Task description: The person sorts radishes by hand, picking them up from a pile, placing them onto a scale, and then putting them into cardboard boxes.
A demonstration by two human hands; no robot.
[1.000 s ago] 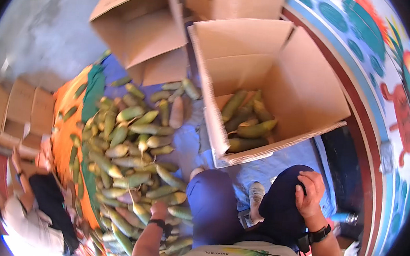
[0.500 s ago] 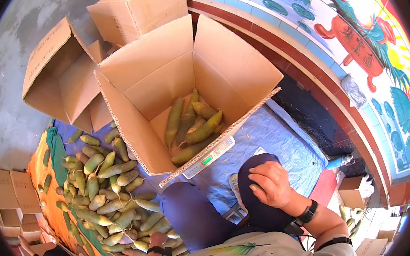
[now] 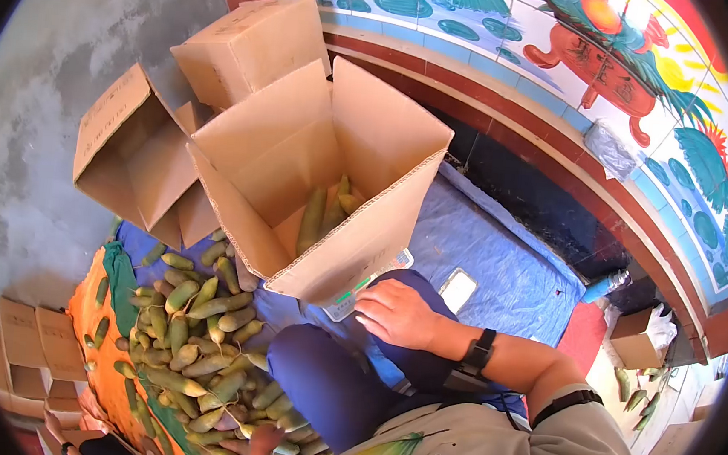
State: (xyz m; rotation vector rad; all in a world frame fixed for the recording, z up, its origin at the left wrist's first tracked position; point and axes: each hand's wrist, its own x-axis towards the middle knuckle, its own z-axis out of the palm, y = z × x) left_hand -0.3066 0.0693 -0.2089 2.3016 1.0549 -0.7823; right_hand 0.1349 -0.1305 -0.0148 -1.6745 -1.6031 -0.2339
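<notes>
My right hand [image 3: 393, 312] lies over my bent knee with nothing in it, its fingers loosely extended beside the scale [image 3: 348, 299]. On that scale, with its lit green display, stands an open cardboard box [image 3: 355, 237]. Inside the box are several green radishes [image 3: 311, 222], partly hidden by the front wall. My left hand [image 3: 264, 439] reaches down beside my other leg into a big heap of green radishes [image 3: 201, 343]. Its fingers are among the radishes, and I cannot tell whether they grip one.
Another open box [image 3: 130, 153] lies tipped at the left, and a further box [image 3: 254, 48] stands behind. The heap rests on blue, green and orange sheets [image 3: 90, 291]. A white rectangular object [image 3: 458, 290] lies on the blue tarp [image 3: 507, 256]. Another person's arm [image 3: 57, 434] shows at lower left.
My view has shifted, and less of the box's inside shows. My right hand appears further left, beside the scale, with the knee under it. The white rectangular object has come into fuller view.
</notes>
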